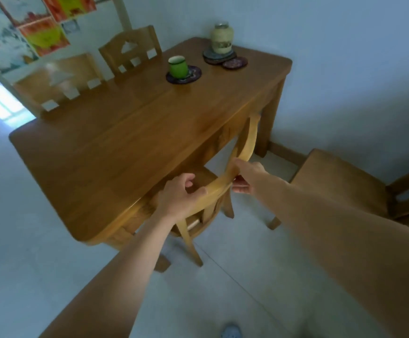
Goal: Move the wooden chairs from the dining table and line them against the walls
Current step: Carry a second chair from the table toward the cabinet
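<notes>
A wooden chair [248,140] is tucked under the near side of the wooden dining table [105,147], its curved top rail toward me. My left hand [180,195] wraps the rail's lower end, and my right hand [246,175] grips the rail just above it. Two more wooden chairs stand at the table's far side, one on the left [59,81] and one further back [130,51]. A fourth wooden chair [345,181] stands apart on the right, close to the wall.
On the table sit a green cup [178,67] on a dark coaster, a beige jar [222,38] on stacked coasters and a loose coaster [235,62]. Pale tiled floor surrounds the table. Posters hang on the far left wall. A shoe tip [231,332] shows at the bottom edge.
</notes>
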`<action>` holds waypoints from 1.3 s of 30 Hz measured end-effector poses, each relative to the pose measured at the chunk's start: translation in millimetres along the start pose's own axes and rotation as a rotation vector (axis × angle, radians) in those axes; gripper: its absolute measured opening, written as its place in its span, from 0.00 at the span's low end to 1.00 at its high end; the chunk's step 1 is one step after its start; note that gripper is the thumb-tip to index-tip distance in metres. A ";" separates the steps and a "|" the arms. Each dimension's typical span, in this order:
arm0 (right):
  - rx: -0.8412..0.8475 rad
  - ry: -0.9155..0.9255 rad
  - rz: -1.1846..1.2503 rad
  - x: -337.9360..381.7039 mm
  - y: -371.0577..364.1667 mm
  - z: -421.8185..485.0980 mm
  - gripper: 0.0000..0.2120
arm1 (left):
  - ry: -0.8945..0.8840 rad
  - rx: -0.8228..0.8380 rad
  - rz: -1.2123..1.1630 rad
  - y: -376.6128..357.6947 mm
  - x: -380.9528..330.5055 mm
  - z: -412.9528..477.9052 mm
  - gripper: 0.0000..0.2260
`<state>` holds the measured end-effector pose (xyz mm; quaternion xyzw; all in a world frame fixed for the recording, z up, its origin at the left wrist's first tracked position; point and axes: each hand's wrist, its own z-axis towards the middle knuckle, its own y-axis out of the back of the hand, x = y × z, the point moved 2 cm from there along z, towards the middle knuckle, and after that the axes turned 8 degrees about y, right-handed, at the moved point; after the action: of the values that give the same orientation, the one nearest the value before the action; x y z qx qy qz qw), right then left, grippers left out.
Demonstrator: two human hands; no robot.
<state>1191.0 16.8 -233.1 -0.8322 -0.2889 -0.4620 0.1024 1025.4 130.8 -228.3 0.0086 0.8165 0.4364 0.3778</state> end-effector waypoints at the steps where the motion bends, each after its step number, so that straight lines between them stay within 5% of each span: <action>1: -0.017 -0.008 0.003 1.0 -4.7 1.4 0.16 | 0.074 0.051 -0.015 0.0 7.3 2.3 0.28; 4: -0.034 -0.043 0.022 0.0 -17.4 7.0 0.14 | 0.373 0.093 -0.306 -3.1 27.8 5.2 0.26; 8: -0.056 -0.068 0.033 -4.3 -28.3 14.9 0.15 | 0.875 0.280 -1.031 -9.0 46.5 5.6 0.28; 14: -0.120 -0.072 -0.043 -4.0 -29.5 20.8 0.09 | 1.029 0.349 -1.855 -19.7 53.9 -2.0 0.28; 39: -0.194 -0.043 -0.005 -121.8 114.9 -130.4 0.14 | 1.005 0.429 -1.759 -135.0 22.0 -200.0 0.27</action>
<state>1115.1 -180.5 -250.8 -0.8473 -0.2469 -0.4701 0.0138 927.5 -86.4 -272.1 -0.7070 0.6584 -0.1952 0.1692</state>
